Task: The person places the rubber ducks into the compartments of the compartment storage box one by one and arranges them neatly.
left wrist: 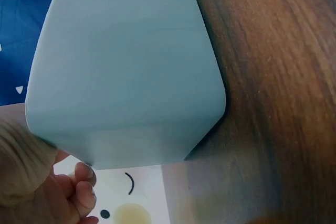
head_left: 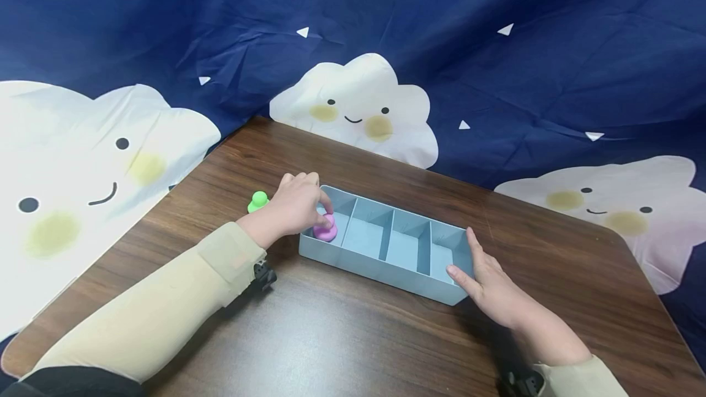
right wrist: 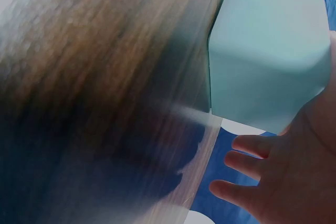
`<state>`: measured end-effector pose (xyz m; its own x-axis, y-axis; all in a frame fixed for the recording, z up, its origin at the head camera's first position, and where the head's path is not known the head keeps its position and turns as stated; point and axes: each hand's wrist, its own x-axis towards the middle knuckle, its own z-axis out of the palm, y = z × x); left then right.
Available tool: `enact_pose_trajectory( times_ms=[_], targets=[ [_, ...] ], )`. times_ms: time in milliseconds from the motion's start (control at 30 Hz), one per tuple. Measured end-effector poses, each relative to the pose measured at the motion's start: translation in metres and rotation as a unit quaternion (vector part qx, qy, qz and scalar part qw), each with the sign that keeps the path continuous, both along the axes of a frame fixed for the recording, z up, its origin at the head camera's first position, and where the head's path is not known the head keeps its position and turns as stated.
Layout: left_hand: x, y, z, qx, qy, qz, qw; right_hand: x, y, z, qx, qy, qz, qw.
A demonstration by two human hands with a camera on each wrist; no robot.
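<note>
A pale blue box (head_left: 380,270) with several compartments in a row lies on the table. My left hand (head_left: 296,206) reaches over its left end and pinches a small pink piece with a rounded top (head_left: 325,231) between thumb and fingers, inside the leftmost compartment. At the right end, my right hand (head_left: 493,288) rests against the box with straight fingers, the thumb at the near rim. In the right wrist view the fingers (right wrist: 244,165) extend past the box's end. The left wrist view shows mostly the box's outer wall (left wrist: 126,61); the pink piece is hidden there.
A bright green piece with a round knob (head_left: 258,201) stands on the wooden table (head_left: 265,348), left of the box and partly behind my left hand. Behind the table hangs a dark blue cloth (head_left: 231,11) with white clouds and triangles.
</note>
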<state>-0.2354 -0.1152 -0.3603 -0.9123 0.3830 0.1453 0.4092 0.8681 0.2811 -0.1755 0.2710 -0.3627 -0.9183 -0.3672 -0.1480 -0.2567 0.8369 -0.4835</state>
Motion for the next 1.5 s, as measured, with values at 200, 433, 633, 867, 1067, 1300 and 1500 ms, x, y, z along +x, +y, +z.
enact_pose_trajectory(
  times_ms=[200, 433, 633, 867, 1067, 1300, 1500],
  targets=[
    [-0.0007, 0.0006, 0.0010, 0.001, -0.010, -0.002, 0.9999, -0.0002, 0.0010, -0.0012, -0.003, 0.001, -0.002, 1.0000],
    [-0.0019, -0.0027, 0.0049, 0.017, -0.048, 0.004, 0.9987, 0.0001, -0.0003, -0.0011, -0.011, -0.003, -0.005, 0.9999],
    [-0.0033, -0.0037, 0.0058, 0.022, -0.086, 0.006, 0.9961, -0.0008, 0.0001, -0.0019, -0.014, -0.002, -0.003, 0.9999],
    [-0.0022, -0.0010, 0.0055, 0.022, -0.084, 0.016, 0.9961, -0.0018, 0.0008, -0.0022, -0.014, 0.000, 0.001, 0.9999],
    [0.0005, 0.0029, 0.0074, 0.010, -0.056, 0.031, 0.9979, -0.0013, 0.0006, -0.0016, -0.013, 0.001, 0.002, 0.9999],
    [0.0009, 0.0037, 0.0073, 0.018, -0.066, 0.035, 0.9971, -0.0006, 0.0001, -0.0003, -0.010, -0.005, -0.002, 0.9999],
    [0.0008, 0.0035, 0.0072, 0.021, -0.075, 0.033, 0.9964, -0.0002, 0.0003, -0.0003, -0.015, -0.007, -0.001, 0.9999]
  ],
)
